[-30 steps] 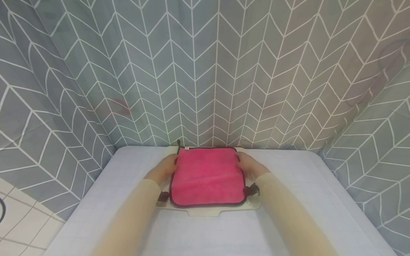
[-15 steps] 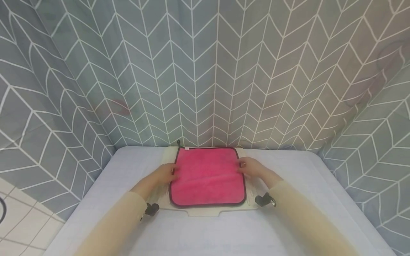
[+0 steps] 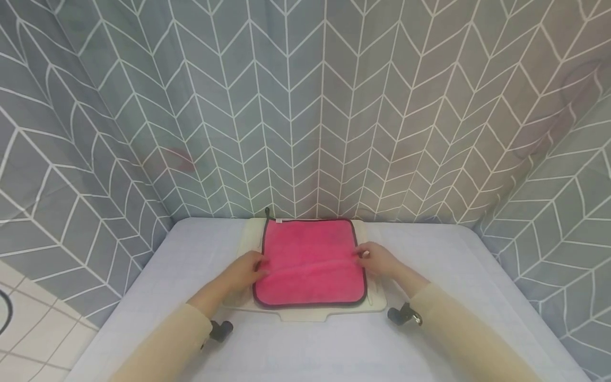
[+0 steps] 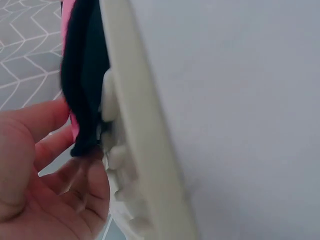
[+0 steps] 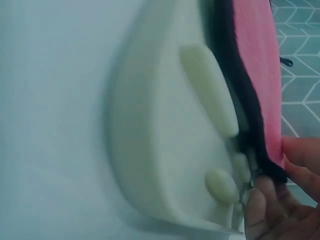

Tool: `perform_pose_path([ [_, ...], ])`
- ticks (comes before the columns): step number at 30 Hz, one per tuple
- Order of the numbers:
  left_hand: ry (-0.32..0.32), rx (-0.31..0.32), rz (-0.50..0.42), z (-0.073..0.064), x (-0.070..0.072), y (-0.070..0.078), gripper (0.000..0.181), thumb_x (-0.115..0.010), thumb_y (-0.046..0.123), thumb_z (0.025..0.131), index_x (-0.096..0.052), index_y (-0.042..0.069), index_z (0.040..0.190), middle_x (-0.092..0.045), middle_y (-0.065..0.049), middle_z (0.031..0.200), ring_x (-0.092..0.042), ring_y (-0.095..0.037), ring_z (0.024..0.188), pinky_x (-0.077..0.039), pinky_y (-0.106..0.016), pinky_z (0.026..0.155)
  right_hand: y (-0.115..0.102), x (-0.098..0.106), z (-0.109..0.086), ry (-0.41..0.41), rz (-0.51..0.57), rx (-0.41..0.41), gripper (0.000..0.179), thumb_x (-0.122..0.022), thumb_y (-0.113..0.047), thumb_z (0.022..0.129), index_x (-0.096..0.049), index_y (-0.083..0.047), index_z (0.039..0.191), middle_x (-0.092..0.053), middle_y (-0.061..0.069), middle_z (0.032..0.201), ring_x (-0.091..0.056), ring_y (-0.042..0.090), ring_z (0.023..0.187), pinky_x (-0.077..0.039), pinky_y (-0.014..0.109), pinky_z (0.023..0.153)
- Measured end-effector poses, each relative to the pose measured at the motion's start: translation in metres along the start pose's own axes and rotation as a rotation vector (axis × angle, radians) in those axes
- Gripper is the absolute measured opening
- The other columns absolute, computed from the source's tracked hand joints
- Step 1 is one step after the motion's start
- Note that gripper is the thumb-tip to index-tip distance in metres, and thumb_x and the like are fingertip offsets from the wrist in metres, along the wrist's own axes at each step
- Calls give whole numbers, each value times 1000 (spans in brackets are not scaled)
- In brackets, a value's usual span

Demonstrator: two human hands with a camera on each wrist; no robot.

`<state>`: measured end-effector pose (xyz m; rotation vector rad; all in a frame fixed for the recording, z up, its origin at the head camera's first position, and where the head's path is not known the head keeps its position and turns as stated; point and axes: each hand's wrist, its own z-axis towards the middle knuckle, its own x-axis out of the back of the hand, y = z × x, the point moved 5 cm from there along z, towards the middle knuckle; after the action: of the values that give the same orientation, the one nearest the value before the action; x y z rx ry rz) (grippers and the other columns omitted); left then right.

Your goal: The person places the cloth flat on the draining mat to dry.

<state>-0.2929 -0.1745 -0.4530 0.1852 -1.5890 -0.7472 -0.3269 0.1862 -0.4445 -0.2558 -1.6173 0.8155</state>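
A pink cloth (image 3: 310,265) with dark edging lies spread over a cream plastic tray (image 3: 304,315). My left hand (image 3: 242,272) pinches the cloth's left edge, partway along that side. On the opposite side, my right hand (image 3: 379,261) pinches the right edge at about the same height. Both wrist views show fingers on the pink face and others under the dark border (image 4: 75,80). The cloth's underside looks dark. Raised knobs (image 5: 222,186) stand up from the tray beneath the cloth; the cloth hides most of the tray.
The tray rests on a table with a white cover (image 3: 305,350). Behind it and at both sides hang grey curtains (image 3: 305,106) with white chevron lines. A small loop (image 3: 267,212) sticks up at the cloth's far left corner. White floor tiles (image 3: 33,323) show at lower left.
Both hands have slid toward me along the cloth's side edges, and the forearms have spread outward. The cloth and tray have stayed in nearly the same place.
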Motion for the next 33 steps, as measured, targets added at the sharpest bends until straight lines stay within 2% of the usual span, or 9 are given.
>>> perform_pose_path([
  [3, 19, 29, -27, -4, -2, 2, 42, -70, 15, 95, -59, -3, 132, -59, -19, 130, -56, -36, 123, -46, -49, 105, -2, -3, -5, 27, 45, -10, 35, -68, -9, 93, -64, 3, 125, -59, 21, 122, -60, 24, 93, -54, 44, 85],
  [8, 27, 64, -6, -7, -4, 4, 54, -70, 14, 94, -51, -5, 141, -47, -25, 146, -45, -40, 136, -39, -51, 112, -4, -10, -9, 17, 54, 40, 56, -70, -4, 89, -50, 8, 140, -49, 25, 134, -55, 37, 117, -46, 53, 103],
  [11, 15, 69, -2, -7, -4, 5, 62, -72, 13, 92, -45, -6, 145, -40, -27, 151, -40, -42, 140, -36, -52, 113, -4, -13, -11, -30, 27, 62, 69, -73, -2, 85, -42, 8, 146, -43, 28, 144, -45, 45, 132, -38, 55, 111],
  [14, -2, 60, -23, -8, -2, 5, 69, -75, 12, 89, -42, -6, 147, -36, -28, 153, -37, -44, 141, -34, -54, 114, -1, -15, -13, -86, 16, 62, 81, -77, -3, 80, -36, 6, 150, -35, 27, 152, -35, 46, 141, -31, 56, 115],
  [21, -67, 50, -56, -12, -2, -1, 88, -83, 12, 80, -35, -4, 152, -30, -26, 158, -38, -43, 140, -33, -53, 115, 0, -11, -19, -206, 132, 5, 99, -85, -4, 74, -28, 4, 154, -24, 29, 158, -20, 48, 146, -22, 60, 117],
  [25, -99, 69, -77, -14, -4, -5, 97, -87, 12, 75, -32, -1, 154, -26, -22, 161, -41, -41, 139, -34, -51, 114, 1, -11, -21, -238, 119, -25, 103, -87, -8, 73, -27, 2, 155, -21, 28, 160, -18, 48, 147, -20, 61, 118],
  [28, -122, 78, -45, -15, -7, -6, 101, -88, 13, 74, -31, 2, 156, -23, -16, 164, -33, -39, 144, -31, -52, 116, 1, -11, -22, -241, 84, -46, 103, -88, -9, 73, -28, 2, 155, -21, 27, 160, -18, 48, 147, -21, 60, 118],
  [30, -125, 76, 15, -16, -7, -5, 101, -89, 18, 74, -31, 5, 156, -23, -13, 164, -28, -40, 147, -27, -57, 117, 0, -11, -24, -244, 62, -56, 102, -88, -9, 73, -29, 2, 155, -21, 27, 160, -19, 48, 147, -23, 60, 117],
  [33, -119, 66, 121, -19, -5, -5, 102, -89, 29, 73, -35, 8, 156, -26, -10, 164, -27, -40, 146, -26, -63, 115, -4, -11, -27, -243, 28, -56, 98, -87, -9, 74, -32, 3, 153, -22, 28, 160, -21, 48, 146, -24, 60, 116],
])
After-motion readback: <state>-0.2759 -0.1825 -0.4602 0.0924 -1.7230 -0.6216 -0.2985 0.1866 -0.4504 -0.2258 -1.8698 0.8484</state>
